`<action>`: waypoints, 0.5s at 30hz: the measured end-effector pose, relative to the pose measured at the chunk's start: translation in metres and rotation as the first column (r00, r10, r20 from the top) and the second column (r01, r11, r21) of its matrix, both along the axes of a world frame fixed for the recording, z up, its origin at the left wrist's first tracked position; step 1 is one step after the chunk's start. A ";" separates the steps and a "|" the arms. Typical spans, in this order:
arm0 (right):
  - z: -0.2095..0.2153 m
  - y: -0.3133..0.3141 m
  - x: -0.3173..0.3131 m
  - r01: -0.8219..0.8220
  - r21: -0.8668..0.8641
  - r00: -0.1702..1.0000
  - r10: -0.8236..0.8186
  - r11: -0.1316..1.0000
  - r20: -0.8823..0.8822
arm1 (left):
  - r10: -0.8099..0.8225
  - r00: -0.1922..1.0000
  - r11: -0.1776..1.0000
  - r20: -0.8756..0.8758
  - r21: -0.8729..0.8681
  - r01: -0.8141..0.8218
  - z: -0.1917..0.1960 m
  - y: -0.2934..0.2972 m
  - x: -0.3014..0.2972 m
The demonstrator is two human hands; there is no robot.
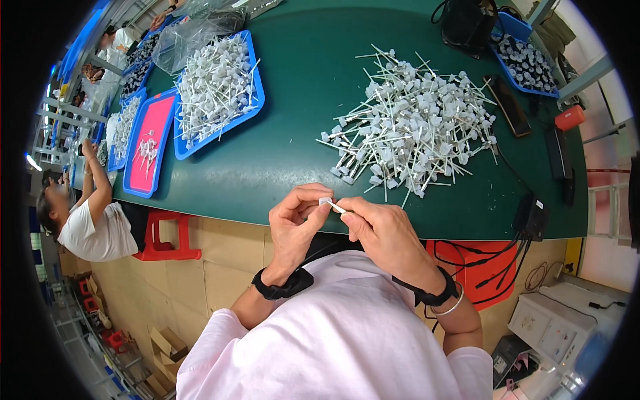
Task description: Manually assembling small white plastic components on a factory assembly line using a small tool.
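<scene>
Close to the table's front edge, my left hand [298, 217] pinches the head of a small white stemmed plastic part [325, 201] between thumb and index finger. The fingers of my right hand [381, 230] are closed on the part's thin white stem [338, 208], just to the right of the head. Its far end is partly covered by my fingertips. Beyond my hands lies a large loose pile of similar white stemmed parts [420, 127], heads and stems pointing every way. Both wrists wear black bands.
A blue tray [259, 90] heaped with stemmed parts stands on the green table [293, 40]. Beside it is a blue tray with a pink base [141, 177]. A phone [508, 107], cables and a black box [531, 217] lie right. Another person [100, 227] sits at left.
</scene>
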State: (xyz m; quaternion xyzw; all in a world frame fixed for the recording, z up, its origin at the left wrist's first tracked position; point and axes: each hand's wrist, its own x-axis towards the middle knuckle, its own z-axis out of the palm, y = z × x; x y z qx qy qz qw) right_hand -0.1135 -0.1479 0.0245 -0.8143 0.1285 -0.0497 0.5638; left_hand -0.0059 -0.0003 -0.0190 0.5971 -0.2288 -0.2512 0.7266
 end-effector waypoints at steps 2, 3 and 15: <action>0.002 -0.002 -0.004 0.011 -0.055 1.000 -0.009 0.998 0.029 | -0.004 1.000 1.000 -0.023 -0.003 0.004 -0.001 0.000 0.001; 0.002 -0.003 -0.006 0.015 -0.081 0.999 -0.011 0.997 0.044 | 0.001 0.999 1.000 -0.045 -0.001 -0.001 0.000 -0.001 0.001; -0.012 -0.005 -0.019 0.101 -0.122 0.992 -0.091 0.987 0.087 | 0.019 0.992 1.000 -0.126 0.020 -0.016 0.003 -0.003 0.003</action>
